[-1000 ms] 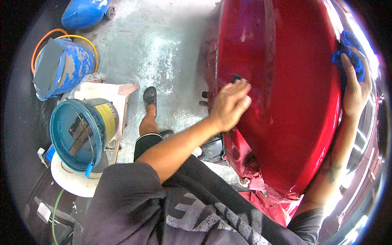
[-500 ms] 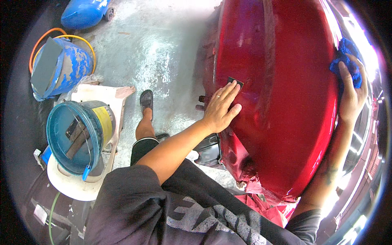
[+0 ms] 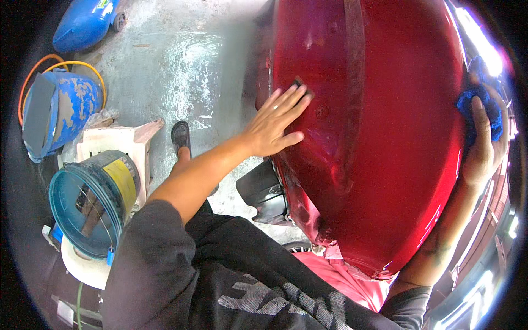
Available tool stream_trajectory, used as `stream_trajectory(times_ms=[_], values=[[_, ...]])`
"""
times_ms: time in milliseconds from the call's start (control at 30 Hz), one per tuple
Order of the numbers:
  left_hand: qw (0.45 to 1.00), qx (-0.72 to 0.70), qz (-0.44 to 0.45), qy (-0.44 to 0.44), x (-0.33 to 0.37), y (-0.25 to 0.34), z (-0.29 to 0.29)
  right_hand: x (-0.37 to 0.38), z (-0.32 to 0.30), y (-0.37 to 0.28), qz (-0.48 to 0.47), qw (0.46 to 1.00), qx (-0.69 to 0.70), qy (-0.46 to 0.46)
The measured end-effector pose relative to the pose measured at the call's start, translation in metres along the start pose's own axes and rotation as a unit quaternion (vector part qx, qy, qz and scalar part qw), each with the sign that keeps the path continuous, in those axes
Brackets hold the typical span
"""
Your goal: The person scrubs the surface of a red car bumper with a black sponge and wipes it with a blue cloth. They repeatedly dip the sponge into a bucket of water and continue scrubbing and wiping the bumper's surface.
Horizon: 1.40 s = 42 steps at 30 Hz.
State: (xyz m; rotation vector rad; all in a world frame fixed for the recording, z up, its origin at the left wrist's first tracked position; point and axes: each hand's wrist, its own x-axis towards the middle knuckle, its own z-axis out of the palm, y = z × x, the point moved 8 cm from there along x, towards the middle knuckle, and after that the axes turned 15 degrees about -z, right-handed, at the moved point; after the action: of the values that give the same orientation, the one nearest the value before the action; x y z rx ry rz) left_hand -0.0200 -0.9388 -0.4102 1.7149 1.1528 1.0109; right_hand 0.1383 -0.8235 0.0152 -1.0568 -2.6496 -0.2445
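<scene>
A large glossy red car body panel [image 3: 407, 110] fills the middle and right of the view. My left hand [image 3: 269, 124] lies on its left side, fingers stretched and slightly spread, thumb apart. Under the fingertips it holds a small dark sanding sheet [image 3: 297, 82] against the panel, mostly covered by the fingers. At the far right edge, my right hand [image 3: 479, 159] is closed round a crumpled blue cloth [image 3: 467, 106], beside the panel's curved right side. Part of that hand's fingers are hidden behind the cloth.
On the left, a teal bucket [image 3: 56, 192] with dark pieces inside stands on a white plastic stool [image 3: 113, 137]. Beyond are a scuffed blue container [image 3: 82, 104], an orange-yellow hose [image 3: 98, 69] and a blue tank [image 3: 82, 27]. A black plastic part [image 3: 258, 187] lies below the panel.
My left hand has slid with the sanding sheet farther away along the panel's left side. My right hand keeps hold of the cloth. The whole view has shifted somewhat.
</scene>
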Motion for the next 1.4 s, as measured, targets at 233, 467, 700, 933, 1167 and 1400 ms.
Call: stream_trajectory(times_ms=[233, 467, 700, 933, 1167, 1400], values=[[0.985, 0.086, 0.139, -0.062, 0.036, 0.002, -0.017, -0.007, 0.000, 0.002, 0.084, 0.993, 0.053, 0.057], [0.969, 0.092, 0.225, -0.038, 0.076, 0.036, -0.028, -0.002, 0.001, -0.005, 0.046, 0.998, 0.021, 0.047], [0.960, 0.189, 0.199, -0.054, 0.056, 0.002, -0.025, -0.003, -0.001, -0.004, 0.053, 0.996, 0.014, 0.064], [1.000, -0.016, 0.003, -0.010, 0.013, 0.019, 0.006, -0.006, 0.000, -0.004, 0.115, 0.991, 0.037, 0.054], [0.988, -0.070, -0.095, 0.103, 0.123, 0.025, -0.055, -0.002, 0.009, -0.001, 0.115, 0.988, 0.082, 0.067], [0.990, -0.061, -0.119, 0.040, 0.056, 0.058, -0.014, 0.005, 0.002, -0.013, 0.091, 0.995, 0.005, 0.028]])
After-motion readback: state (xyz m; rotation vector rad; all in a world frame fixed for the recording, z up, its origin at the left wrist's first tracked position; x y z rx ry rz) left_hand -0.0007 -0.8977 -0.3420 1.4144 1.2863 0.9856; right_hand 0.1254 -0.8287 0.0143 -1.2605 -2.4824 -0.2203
